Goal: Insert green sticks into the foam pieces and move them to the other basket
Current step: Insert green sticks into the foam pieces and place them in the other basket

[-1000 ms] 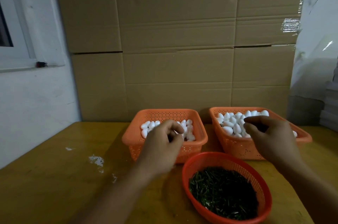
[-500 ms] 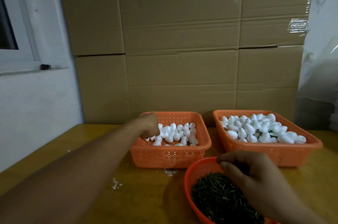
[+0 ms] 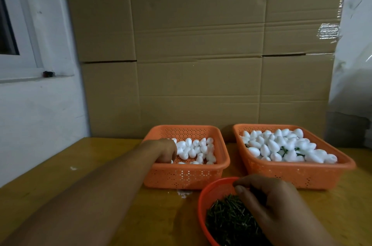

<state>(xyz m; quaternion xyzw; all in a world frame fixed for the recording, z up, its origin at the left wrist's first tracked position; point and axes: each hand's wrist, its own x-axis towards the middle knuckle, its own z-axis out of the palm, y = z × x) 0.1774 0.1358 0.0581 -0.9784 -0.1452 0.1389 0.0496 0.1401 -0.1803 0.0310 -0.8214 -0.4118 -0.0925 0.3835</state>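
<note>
My left hand [image 3: 166, 152] reaches into the left orange basket [image 3: 187, 174], at its near left corner. Its curled fingers close over a white foam piece from the loose foam pieces [image 3: 193, 150] there. My right hand [image 3: 267, 203] hovers over the round red basket [image 3: 201, 202] of green sticks [image 3: 225, 219], fingers curled down into them. The fingertips are hidden, so a grip on a stick cannot be seen. The right orange basket [image 3: 291, 175] holds a heap of foam pieces [image 3: 271, 145] with green stems [image 3: 283, 150] showing among them.
All three baskets stand on a wooden table [image 3: 80, 167]. Stacked cardboard boxes [image 3: 201, 44] close off the back. A white wall with a window [image 3: 30, 115] is at the left. White crumbs [image 3: 183, 193] lie in front of the left basket. Plastic-wrapped goods [image 3: 354, 84] stand at the right.
My left hand went forward into the left basket and stays at its near left corner. My right hand drew back from the right basket to the stick basket.
</note>
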